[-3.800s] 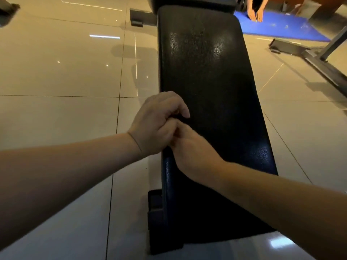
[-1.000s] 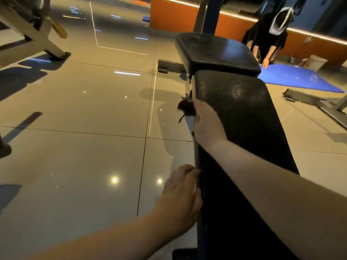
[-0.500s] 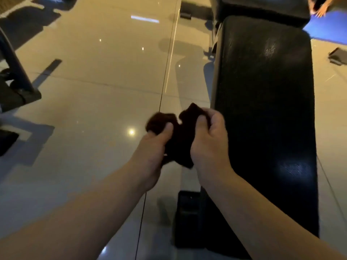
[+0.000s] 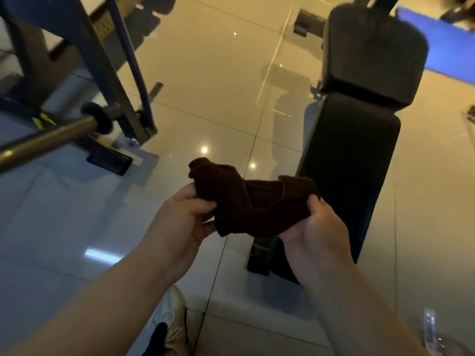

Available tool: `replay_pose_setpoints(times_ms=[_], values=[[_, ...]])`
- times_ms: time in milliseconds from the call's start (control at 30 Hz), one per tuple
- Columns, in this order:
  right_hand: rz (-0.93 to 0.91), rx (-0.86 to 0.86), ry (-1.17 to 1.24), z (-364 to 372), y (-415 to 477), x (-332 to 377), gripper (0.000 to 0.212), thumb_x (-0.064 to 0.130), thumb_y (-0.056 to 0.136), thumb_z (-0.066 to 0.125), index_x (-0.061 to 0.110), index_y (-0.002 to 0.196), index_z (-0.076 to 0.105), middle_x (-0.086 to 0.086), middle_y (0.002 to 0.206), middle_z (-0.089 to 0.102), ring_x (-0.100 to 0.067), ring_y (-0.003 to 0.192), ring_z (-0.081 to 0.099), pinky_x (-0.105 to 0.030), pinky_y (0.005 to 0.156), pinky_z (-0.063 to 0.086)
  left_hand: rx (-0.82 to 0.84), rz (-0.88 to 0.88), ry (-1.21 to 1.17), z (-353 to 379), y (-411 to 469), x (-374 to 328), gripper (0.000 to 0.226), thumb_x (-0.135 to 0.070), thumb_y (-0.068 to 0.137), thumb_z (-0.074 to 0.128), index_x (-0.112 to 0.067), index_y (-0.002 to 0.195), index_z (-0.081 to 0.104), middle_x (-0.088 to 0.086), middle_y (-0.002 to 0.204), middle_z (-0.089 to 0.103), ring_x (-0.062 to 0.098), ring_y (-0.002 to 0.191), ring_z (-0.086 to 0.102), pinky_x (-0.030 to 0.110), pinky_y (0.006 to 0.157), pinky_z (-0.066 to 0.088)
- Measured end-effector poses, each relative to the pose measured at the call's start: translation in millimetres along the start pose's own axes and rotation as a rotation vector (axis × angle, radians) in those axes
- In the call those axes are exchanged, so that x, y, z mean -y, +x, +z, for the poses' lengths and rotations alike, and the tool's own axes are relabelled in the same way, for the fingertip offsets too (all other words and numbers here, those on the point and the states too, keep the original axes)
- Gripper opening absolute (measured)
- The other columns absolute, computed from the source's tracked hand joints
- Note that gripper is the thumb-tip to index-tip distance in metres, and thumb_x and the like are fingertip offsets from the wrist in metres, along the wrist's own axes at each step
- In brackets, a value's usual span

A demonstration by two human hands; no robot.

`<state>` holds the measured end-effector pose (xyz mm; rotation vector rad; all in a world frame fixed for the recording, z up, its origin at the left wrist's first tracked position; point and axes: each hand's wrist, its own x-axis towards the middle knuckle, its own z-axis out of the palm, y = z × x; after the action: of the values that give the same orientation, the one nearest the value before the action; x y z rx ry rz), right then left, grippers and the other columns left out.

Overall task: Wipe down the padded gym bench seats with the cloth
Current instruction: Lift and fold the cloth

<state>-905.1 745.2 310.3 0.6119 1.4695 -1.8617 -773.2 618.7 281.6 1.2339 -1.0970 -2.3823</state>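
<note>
1. At the bottom edge, a pale shoe (image 4: 171,310) on the glossy tiled floor (image 4: 64,214).
2. Just above it, the left hand (image 4: 180,222) and the right hand (image 4: 317,235), raised in the air side by side and a little apart.
3. Left hand: fingers and thumb curled round the left end of a dark brown cloth (image 4: 254,204), pinching it tight.
4. Right hand: thumb on top, fingers curled underneath, gripping the cloth's right end.
5. Cloth bunched and twisted between both hands, held up over the floor, its right end crossing the left edge of the bench (image 4: 341,191) in this view. One loose corner sticking up above the left hand.
6. Behind the right hand, the bench's long black pad (image 4: 357,140), running away from the camera, with a dark foot (image 4: 258,255) at its near end on the tiles.
7. Beyond the long black pad, a shorter seat pad (image 4: 370,52), blurred, standing higher.
8. Off to the left, a metal bar (image 4: 48,136) with a dark collar, lying across a dark steel frame (image 4: 100,68).
9. In the far right corner, a blue mat (image 4: 447,44) flat on the floor.
</note>
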Motion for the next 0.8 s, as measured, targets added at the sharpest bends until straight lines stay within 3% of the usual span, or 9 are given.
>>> replay_pose_setpoints(times_ms=[67,200,300,367,467,600,700,800], values=[[0.021,-0.004,0.03,23,-47,20,0.028,0.026,0.106,0.043,0.018,0.128,0.058,-0.011,0.118,0.073,-0.029,0.107,0.071,-0.053,0.104,0.049,0.001,0.025,-0.059,2,-39,-41,0.043,0.002,0.088,0.044,-0.011,0.122,0.067,0.011,0.116,0.071,0.029,0.109,0.067,0.043,0.088,0.052],[-0.028,0.166,-0.152,64,-145,63,0.041,0.039,0.095,0.059,0.018,0.131,0.055,-0.011,0.124,0.063,-0.024,0.111,0.066,-0.049,0.102,0.051,0.077,0.027,-0.068,9,-115,-122,0.039,-0.029,0.089,0.06,-0.012,0.124,0.063,0.008,0.114,0.071,0.025,0.111,0.066,0.042,0.094,0.049],[-0.262,0.294,-0.709,82,-207,90,0.076,0.031,0.073,0.085,0.024,0.134,0.041,0.001,0.116,0.055,-0.014,0.102,0.061,-0.021,0.08,0.058,-0.056,0.101,0.121,18,-161,-160,0.043,-0.03,0.081,0.074,-0.016,0.12,0.062,0.003,0.107,0.073,0.022,0.111,0.067,0.041,0.099,0.051],[-0.497,0.275,-0.967,86,-235,102,0.079,0.018,0.076,0.087,0.03,0.133,0.033,0.01,0.111,0.048,-0.002,0.1,0.057,-0.006,0.069,0.051,-0.136,0.188,0.21,24,-190,-177,0.031,-0.022,0.088,0.07,-0.021,0.117,0.063,0.001,0.107,0.073,0.018,0.107,0.068,0.044,0.097,0.054],[-0.67,0.289,-1.003,83,-269,119,0.063,0.009,0.085,0.077,0.028,0.129,0.036,0.01,0.106,0.051,0.012,0.095,0.053,-0.003,0.067,0.047,-0.193,0.305,0.251,29,-234,-197,0.017,-0.007,0.096,0.059,-0.015,0.109,0.065,0.004,0.104,0.073,0.02,0.103,0.07,0.044,0.088,0.059],[-0.661,0.318,-0.882,78,-321,148,0.026,0.016,0.1,0.057,0.025,0.124,0.051,0.002,0.103,0.061,0.005,0.083,0.059,-0.006,0.065,0.046,-0.156,0.378,0.15,22,-305,-212,0.026,-0.005,0.076,0.062,0.004,0.1,0.064,0.02,0.109,0.068,0.034,0.109,0.065,0.048,0.096,0.053],[-0.582,0.436,-0.817,85,-364,167,0.023,0.018,0.102,0.054,0.028,0.123,0.056,0.0,0.102,0.065,-0.002,0.082,0.062,-0.01,0.064,0.047,-0.04,0.337,0.189,23,-358,-226,0.023,-0.01,0.074,0.054,-0.008,0.093,0.067,0.018,0.106,0.064,0.032,0.095,0.066,0.037,0.079,0.056],[-0.538,0.575,-0.851,101,-414,172,0.017,0.023,0.099,0.06,0.033,0.113,0.061,0.006,0.099,0.066,-0.006,0.086,0.065,-0.02,0.071,0.052,0.06,0.183,0.405,30,-402,-236,0.019,-0.033,0.095,0.063,-0.033,0.113,0.068,0.004,0.115,0.068,0.019,0.096,0.07,0.026,0.073,0.054]])
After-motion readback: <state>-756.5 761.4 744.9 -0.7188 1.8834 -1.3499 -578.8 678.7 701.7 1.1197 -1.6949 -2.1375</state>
